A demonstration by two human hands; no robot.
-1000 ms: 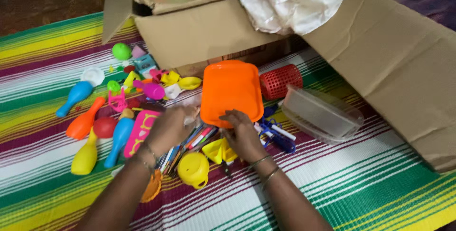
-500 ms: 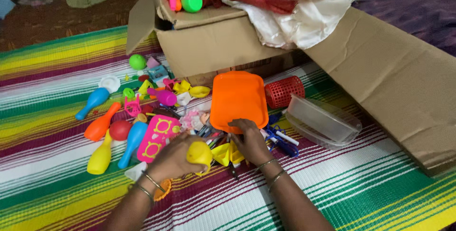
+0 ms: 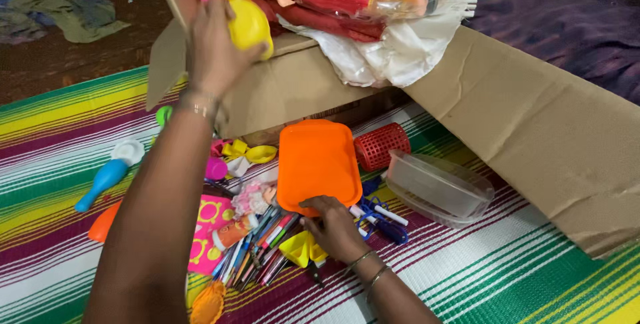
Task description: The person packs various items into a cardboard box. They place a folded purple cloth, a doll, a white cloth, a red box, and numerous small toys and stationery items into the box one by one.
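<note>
Left hand (image 3: 213, 51) grasps the rounded yellow plastic toy (image 3: 250, 23) above the open cardboard box (image 3: 293, 91): probably light, rigid, slick; grip its body. Right hand (image 3: 333, 227) fingers rest, uncurled, on the orange plastic tray (image 3: 317, 161).

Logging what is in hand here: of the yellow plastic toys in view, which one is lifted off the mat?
The rounded yellow toy gripped in the left hand at the cardboard box; the yellow scoop lies on the mat.

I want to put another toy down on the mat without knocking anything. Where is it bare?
The striped mat is bare in front of the clear plastic container, between the right hand and the flattened cardboard. Another bare strip lies left of the blue bowling pin. Around the orange tray and pens, it's crowded.
</note>
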